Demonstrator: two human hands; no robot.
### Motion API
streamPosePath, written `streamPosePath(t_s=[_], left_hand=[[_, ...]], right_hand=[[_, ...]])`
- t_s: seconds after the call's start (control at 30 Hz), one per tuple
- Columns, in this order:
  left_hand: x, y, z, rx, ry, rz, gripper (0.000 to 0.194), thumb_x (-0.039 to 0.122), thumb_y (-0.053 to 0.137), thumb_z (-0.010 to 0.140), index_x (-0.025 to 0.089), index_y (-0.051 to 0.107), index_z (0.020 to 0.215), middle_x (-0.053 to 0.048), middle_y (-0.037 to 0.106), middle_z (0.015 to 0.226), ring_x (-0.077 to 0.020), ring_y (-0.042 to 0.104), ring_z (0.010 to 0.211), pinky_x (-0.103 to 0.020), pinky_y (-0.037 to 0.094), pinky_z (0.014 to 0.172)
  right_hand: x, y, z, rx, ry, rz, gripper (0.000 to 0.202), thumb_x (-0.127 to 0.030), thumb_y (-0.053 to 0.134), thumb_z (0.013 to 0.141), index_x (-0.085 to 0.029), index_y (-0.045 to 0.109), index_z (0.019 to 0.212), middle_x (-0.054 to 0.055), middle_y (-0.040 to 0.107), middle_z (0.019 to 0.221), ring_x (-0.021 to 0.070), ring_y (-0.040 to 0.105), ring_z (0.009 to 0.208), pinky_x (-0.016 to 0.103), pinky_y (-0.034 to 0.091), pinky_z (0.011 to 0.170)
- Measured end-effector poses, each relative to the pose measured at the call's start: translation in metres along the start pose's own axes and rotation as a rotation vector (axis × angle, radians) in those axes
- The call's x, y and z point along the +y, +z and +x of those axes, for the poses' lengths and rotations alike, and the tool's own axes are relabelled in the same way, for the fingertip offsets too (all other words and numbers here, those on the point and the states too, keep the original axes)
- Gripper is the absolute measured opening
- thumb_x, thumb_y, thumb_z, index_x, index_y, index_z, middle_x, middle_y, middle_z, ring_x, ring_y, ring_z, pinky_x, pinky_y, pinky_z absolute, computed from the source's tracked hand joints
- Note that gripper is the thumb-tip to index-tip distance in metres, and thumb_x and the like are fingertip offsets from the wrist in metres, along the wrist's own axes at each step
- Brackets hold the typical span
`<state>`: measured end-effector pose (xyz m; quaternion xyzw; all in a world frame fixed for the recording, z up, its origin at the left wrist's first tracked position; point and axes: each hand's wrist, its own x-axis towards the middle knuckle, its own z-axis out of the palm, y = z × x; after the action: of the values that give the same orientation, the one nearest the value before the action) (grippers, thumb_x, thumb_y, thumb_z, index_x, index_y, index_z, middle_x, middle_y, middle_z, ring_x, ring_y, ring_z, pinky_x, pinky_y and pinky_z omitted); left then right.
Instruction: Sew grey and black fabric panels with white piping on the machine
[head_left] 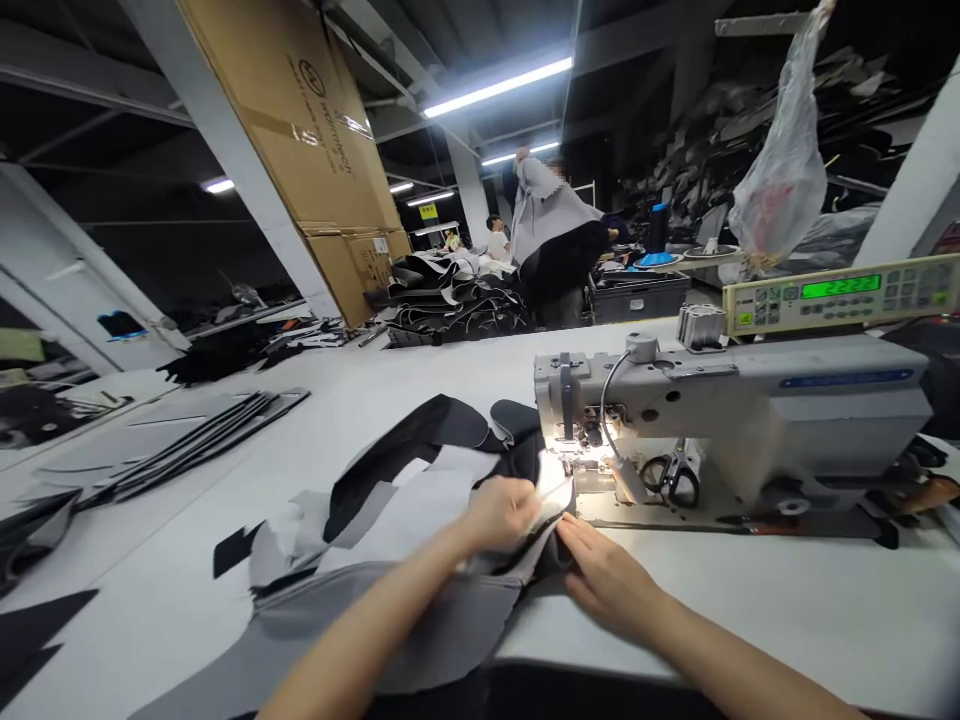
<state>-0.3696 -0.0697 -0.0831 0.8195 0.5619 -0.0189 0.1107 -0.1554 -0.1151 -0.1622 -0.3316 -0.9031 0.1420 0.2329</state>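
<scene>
Grey and black fabric pieces lie bunched on the white table, their right end at the lit needle area of a sewing machine. My left hand, slightly blurred, is closed in a pinch on the fabric just left of the needle. Lower and to the right, my right hand rests with stretched fingers against the fabric's edge, the thumb apart from them. Under the machine's arm lie black-handled scissors. The exact stitching point is hard to make out in the lamp's glare.
A stack of grey cut panels lies at left. Behind the table stand a large cardboard box and a fabric heap. A person holds up grey fabric. A control panel and blue thread cone are at right.
</scene>
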Motion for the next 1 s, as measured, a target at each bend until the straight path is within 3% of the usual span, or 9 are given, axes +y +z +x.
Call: streamPosePath(t_s=[0.07,0.23,0.33,0.43,0.53,0.6,0.8,0.9,1.0], left_hand=[[0.001,0.005,-0.013,0.122,0.145,0.11,0.031,0.033,0.041,0.094,0.017,0.062,0.078,-0.008,0.065,0.077,-0.0228,0.062,0.076,-0.033,0.046,0.072],[-0.018,0.001,-0.034,0.484,-0.001,0.197,0.039,0.025,0.044,0.092,0.013,0.055,0.127,-0.019,0.057,0.128,-0.0312,0.053,0.121,-0.045,0.044,0.101],[-0.023,0.013,-0.057,0.235,0.196,0.234,0.07,0.027,0.057,0.082,0.018,0.037,0.148,-0.017,0.04,0.151,-0.0332,0.042,0.134,-0.048,0.039,0.108],[-0.024,0.017,-0.073,0.028,0.111,0.374,0.079,0.013,0.053,0.076,0.025,0.033,0.151,-0.014,0.04,0.153,-0.0322,0.05,0.127,-0.052,0.039,0.106],[-0.029,-0.008,-0.064,0.1,-0.124,0.559,0.071,0.007,0.046,0.08,0.019,0.038,0.15,-0.018,0.044,0.149,-0.0343,0.054,0.122,-0.056,0.038,0.104],[-0.035,-0.033,-0.048,0.16,-0.19,0.627,0.063,0.007,0.041,0.084,0.014,0.043,0.146,-0.02,0.054,0.138,-0.0347,0.058,0.116,-0.054,0.04,0.101],[-0.058,-0.061,-0.004,0.081,-0.067,0.419,0.048,0.005,0.038,0.084,0.022,0.067,0.118,-0.007,0.073,0.103,-0.0218,0.067,0.094,-0.03,0.049,0.08],[-0.057,-0.052,-0.002,0.19,0.009,0.375,0.046,0.007,0.04,0.083,0.021,0.067,0.118,-0.006,0.073,0.103,-0.0206,0.067,0.091,-0.029,0.049,0.079],[-0.03,-0.041,-0.013,0.15,0.08,0.283,0.045,0.012,0.042,0.082,0.019,0.066,0.12,-0.006,0.074,0.096,-0.0201,0.068,0.082,-0.028,0.05,0.072]], right_hand=[[0.0,-0.003,-0.001,0.03,-0.051,-0.054,0.064,-0.014,0.05,0.078,-0.002,0.045,0.141,0.023,0.05,0.142,0.0312,0.045,0.136,0.05,0.042,0.113],[-0.005,-0.005,0.016,0.136,-0.367,-0.259,0.051,-0.006,0.046,0.081,-0.004,0.057,0.13,0.021,0.059,0.132,0.029,0.053,0.127,0.044,0.049,0.107],[-0.019,0.011,0.038,0.042,-0.316,-0.439,0.04,-0.003,0.045,0.083,-0.001,0.065,0.117,0.022,0.068,0.111,0.0301,0.065,0.106,0.043,0.057,0.092],[-0.042,0.033,0.059,-0.089,-0.05,-0.518,0.043,-0.007,0.049,0.086,0.003,0.061,0.125,0.031,0.061,0.123,0.0421,0.059,0.117,0.057,0.052,0.093],[-0.059,0.037,0.08,-0.234,0.179,-0.435,0.05,-0.015,0.05,0.088,0.0,0.053,0.136,0.035,0.043,0.141,0.0494,0.042,0.132,0.071,0.041,0.097],[-0.06,0.023,0.093,-0.315,0.232,-0.355,0.049,-0.011,0.044,0.089,0.002,0.052,0.136,0.038,0.041,0.14,0.0481,0.05,0.126,0.067,0.049,0.087],[-0.02,-0.025,0.092,-0.388,0.027,-0.085,0.047,-0.008,0.046,0.084,-0.01,0.059,0.129,0.017,0.071,0.106,0.0265,0.069,0.097,0.038,0.055,0.084],[-0.008,-0.018,0.062,-0.386,-0.114,0.096,0.06,-0.01,0.051,0.078,-0.02,0.053,0.137,0.008,0.067,0.125,0.0201,0.062,0.116,0.031,0.048,0.098],[-0.008,0.0,0.035,-0.311,-0.326,0.232,0.064,-0.011,0.052,0.075,-0.015,0.052,0.139,0.01,0.058,0.139,0.0193,0.052,0.13,0.034,0.038,0.112]])
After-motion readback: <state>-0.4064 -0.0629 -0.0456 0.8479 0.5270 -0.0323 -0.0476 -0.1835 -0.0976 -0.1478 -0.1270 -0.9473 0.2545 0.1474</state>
